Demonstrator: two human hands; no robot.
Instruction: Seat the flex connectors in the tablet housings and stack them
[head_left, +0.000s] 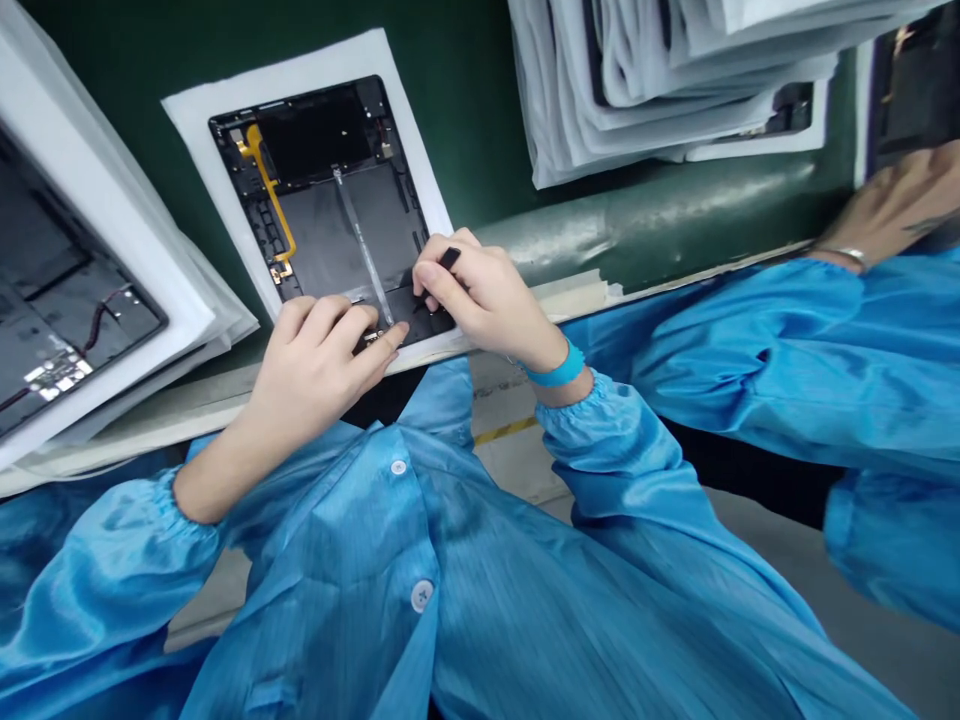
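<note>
An opened tablet housing (315, 230) lies on a white foam sheet (409, 110) in front of me. An orange flex cable (268, 190) runs down its left side, and a pale ribbon cable (362, 238) crosses its middle. My left hand (319, 350) rests over the near edge of the housing, fingers stretched out, with a fingertip by the ribbon cable's near end. Above the near right corner, my right hand (476, 295) is closed around a slim black tool (450, 258). Its working tip is hard to make out between the fingers.
Another opened tablet (67, 290) sits on stacked white sheets at the left. A pile of white foam sleeves (577, 100) stands at the back right on the green mat (465, 130). At far right a co-worker's hand (892, 210) reaches over another device.
</note>
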